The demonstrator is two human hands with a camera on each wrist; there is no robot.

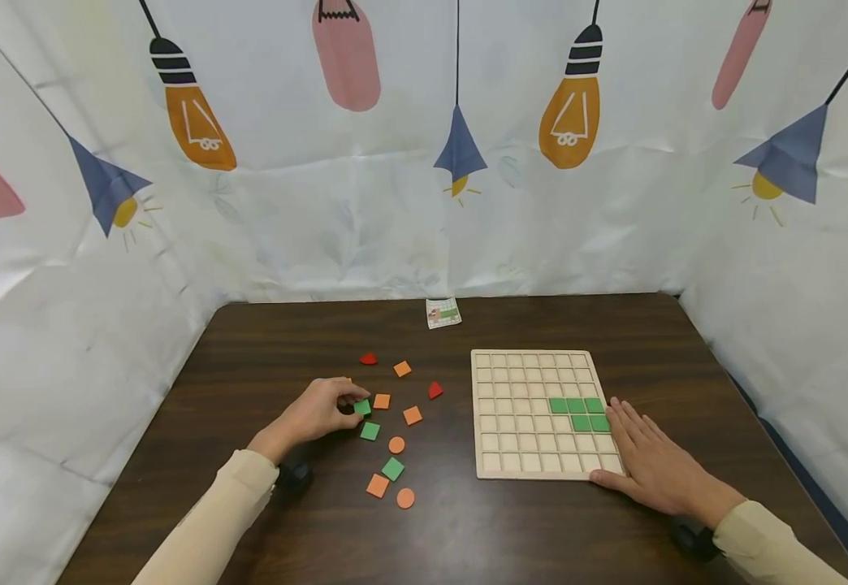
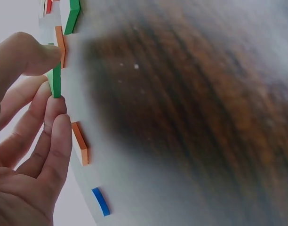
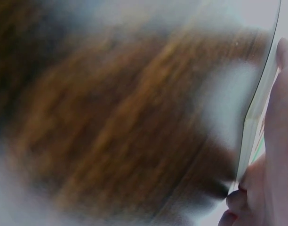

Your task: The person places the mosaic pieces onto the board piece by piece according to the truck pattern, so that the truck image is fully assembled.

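My left hand (image 1: 319, 406) pinches a green square tile (image 1: 362, 407) between thumb and fingertips, among scattered pieces on the left. In the left wrist view the tile (image 2: 57, 81) stands nearly edge-on under the thumb. On the right, my right hand (image 1: 661, 467) lies with fingers straight along the right edge of a pale wooden grid board (image 1: 495, 463). Its thumb reaches the board's near right corner. Green tiles (image 1: 575, 405) fill three cells in one row and two in the row below, close to the right fingertips.
Around the left hand lie orange squares (image 1: 413, 416), orange discs (image 1: 405, 498), red pieces (image 1: 434, 390) and more green squares (image 1: 392, 469). A blue piece (image 2: 100, 201) shows in the left wrist view. A small printed card (image 1: 443, 313) lies at the table's (image 1: 307, 536) far edge.
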